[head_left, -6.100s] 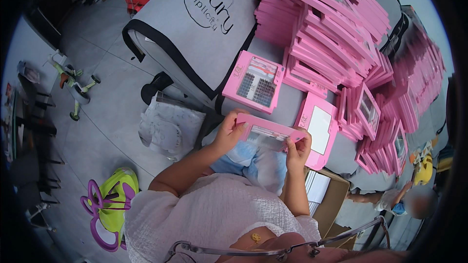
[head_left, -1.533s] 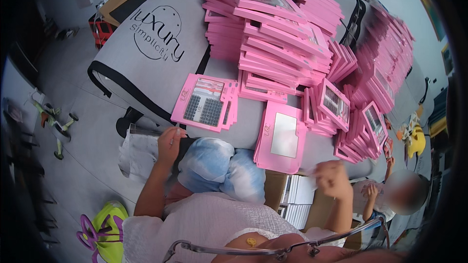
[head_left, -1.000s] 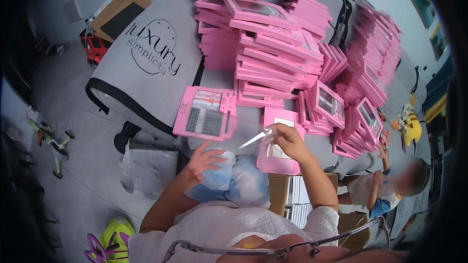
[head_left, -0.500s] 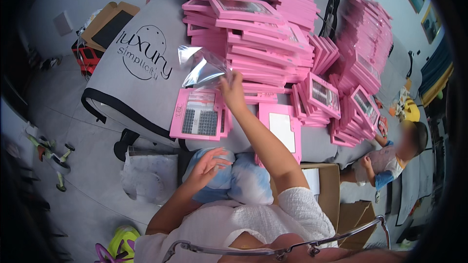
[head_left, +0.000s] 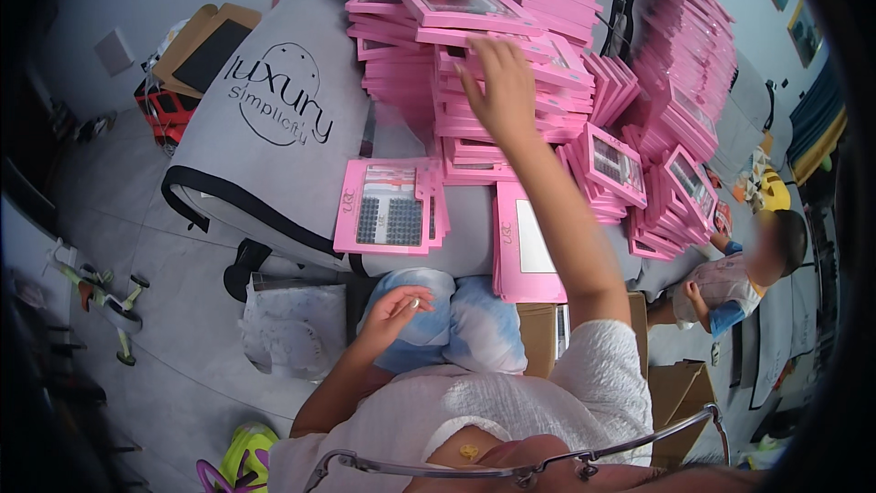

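My right hand (head_left: 505, 87) reaches over the tall stack of pink flat boxes (head_left: 511, 123), fingers stretched toward the boxes near its top and thumb apart; nothing shows in its grasp. Whether the fingertips touch a box I cannot tell. Above my lap, my left hand (head_left: 391, 312) hovers with loosely bent fingers, a ring on one, and no held thing visible. In front of it lies a pink box with a clear window (head_left: 391, 219) showing rows of dark lash clusters, with more beneath. To the right lies a pink box with a pale panel (head_left: 534, 237), partly behind my right forearm.
More pink boxes (head_left: 684, 64) are piled at the right, some leaning. They rest on a grey padded surface (head_left: 274, 173) with black edging. A child (head_left: 730, 283) stands at the right. An open cardboard box (head_left: 538, 333) is by my lap; a plastic bag (head_left: 297, 324) lies at the left.
My right hand has let go of the shiny clear plastic film and moved right and up to the tall stack. My left hand's fingers have curled in more.
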`<action>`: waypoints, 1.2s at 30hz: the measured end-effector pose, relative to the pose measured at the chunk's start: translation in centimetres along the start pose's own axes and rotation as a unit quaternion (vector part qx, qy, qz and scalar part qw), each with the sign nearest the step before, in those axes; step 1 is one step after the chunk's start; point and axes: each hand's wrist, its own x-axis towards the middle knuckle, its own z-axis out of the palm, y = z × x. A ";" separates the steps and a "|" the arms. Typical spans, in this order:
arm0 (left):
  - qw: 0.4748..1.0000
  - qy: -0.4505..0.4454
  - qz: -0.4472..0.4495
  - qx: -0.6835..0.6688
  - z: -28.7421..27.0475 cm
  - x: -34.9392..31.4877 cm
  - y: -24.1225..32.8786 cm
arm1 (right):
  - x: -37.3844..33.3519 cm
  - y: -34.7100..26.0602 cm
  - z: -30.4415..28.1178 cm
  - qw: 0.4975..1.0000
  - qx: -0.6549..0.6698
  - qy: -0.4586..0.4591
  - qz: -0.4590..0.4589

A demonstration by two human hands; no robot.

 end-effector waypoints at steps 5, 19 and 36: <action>1.000 0.000 -0.016 0.009 1.4 0.2 0.2 | 5.0 1.1 5.7 0.991 -0.131 -0.012 0.032; 0.997 0.052 -0.050 0.030 0.3 -1.0 -1.0 | 4.0 -3.2 4.6 0.978 -0.192 -0.070 -0.049; 0.949 0.068 -0.019 0.306 1.4 -0.5 -4.7 | -3.3 -3.8 -13.4 0.995 -0.002 -0.040 -0.090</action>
